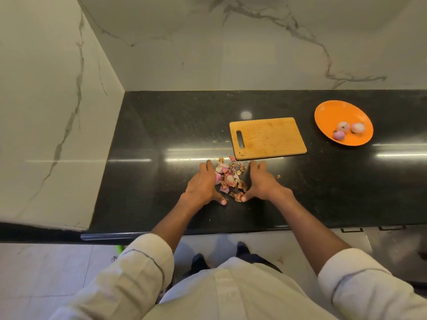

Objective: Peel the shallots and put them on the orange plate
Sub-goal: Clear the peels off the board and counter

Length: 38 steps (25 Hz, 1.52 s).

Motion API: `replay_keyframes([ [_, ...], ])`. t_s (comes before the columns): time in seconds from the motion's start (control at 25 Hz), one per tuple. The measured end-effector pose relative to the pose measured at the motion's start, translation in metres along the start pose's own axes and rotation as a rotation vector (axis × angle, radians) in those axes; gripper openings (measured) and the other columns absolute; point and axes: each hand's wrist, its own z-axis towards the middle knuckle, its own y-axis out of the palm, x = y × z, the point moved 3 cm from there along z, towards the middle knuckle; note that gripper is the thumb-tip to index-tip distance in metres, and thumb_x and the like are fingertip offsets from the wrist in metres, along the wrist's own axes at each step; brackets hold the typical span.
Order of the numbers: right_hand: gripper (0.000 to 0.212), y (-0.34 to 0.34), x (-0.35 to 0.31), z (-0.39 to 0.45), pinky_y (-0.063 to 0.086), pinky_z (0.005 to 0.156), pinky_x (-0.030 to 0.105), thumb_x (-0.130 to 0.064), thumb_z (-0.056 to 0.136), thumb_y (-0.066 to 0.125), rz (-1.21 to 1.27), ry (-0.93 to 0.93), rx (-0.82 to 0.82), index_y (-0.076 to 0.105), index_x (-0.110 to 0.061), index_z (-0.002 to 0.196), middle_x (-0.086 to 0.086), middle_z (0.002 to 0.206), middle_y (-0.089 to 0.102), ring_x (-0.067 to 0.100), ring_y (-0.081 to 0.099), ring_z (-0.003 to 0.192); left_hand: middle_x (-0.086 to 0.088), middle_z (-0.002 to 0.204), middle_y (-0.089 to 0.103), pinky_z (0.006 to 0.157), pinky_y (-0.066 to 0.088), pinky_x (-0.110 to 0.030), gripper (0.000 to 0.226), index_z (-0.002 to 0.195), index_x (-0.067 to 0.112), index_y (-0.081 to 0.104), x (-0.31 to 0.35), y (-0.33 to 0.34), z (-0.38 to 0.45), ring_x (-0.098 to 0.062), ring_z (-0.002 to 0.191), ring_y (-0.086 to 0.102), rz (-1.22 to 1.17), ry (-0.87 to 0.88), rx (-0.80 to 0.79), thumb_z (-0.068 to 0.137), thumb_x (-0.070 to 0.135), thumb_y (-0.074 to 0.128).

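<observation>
Three peeled shallots (348, 130) lie together on the orange plate (332, 112) at the right of the black counter. A heap of pink and brown shallot peels (228, 176) lies near the front of the counter. My left hand (203, 184) stands on edge against the heap's left side, fingers straight. My right hand (262, 182) stands the same way against its right side. Both thumbs point inward at the near side of the heap. Neither hand grips anything.
A wooden cutting board (268, 137) with a handle slot lies just behind the peels, a few scraps on its near corner. The black counter (161, 135) ends at marble walls on the left and behind. A stray peel bit (278, 176) lies right of my right hand.
</observation>
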Motion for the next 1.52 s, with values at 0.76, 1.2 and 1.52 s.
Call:
replay_keyframes([
  [0.76, 0.013, 0.035, -0.058, 0.013, 0.051, 0.074, 0.035, -0.002, 0.083, 0.079, 0.230, -0.225, 0.208, 0.075, -0.010, 0.093, 0.008, 0.092, 0.074, 0.026, 0.069, 0.089, -0.016, 0.126, 0.053, 0.079, 0.054, -0.039, 0.035, 0.128, 0.008, 0.050, 0.016, 0.010, -0.022, -0.026, 0.095, 0.061, -0.094, 0.022, 0.206, 0.097, -0.001, 0.064],
  [1.2, 0.020, -0.021, -0.075, -0.003, 0.034, 0.049, 0.015, 0.011, 0.078, 0.068, 0.316, -0.400, 0.191, 0.074, -0.008, 0.080, 0.005, 0.075, 0.068, 0.017, 0.062, 0.064, -0.003, 0.104, 0.050, 0.066, 0.046, -0.040, 0.042, 0.101, 0.020, 0.041, 0.034, -0.014, -0.039, -0.026, 0.081, 0.056, -0.234, -0.141, 0.453, 0.086, 0.009, 0.079],
  [1.52, 0.018, -0.003, -0.141, -0.054, 0.048, 0.063, 0.039, 0.004, 0.083, 0.064, 0.255, -0.612, 0.127, 0.075, -0.010, 0.079, 0.007, 0.074, 0.070, 0.028, 0.066, 0.074, -0.008, 0.115, 0.054, 0.081, 0.059, -0.046, 0.030, 0.120, 0.011, 0.051, -0.007, -0.018, -0.113, -0.025, 0.086, 0.063, -0.271, -0.346, 0.658, 0.097, -0.003, 0.065],
])
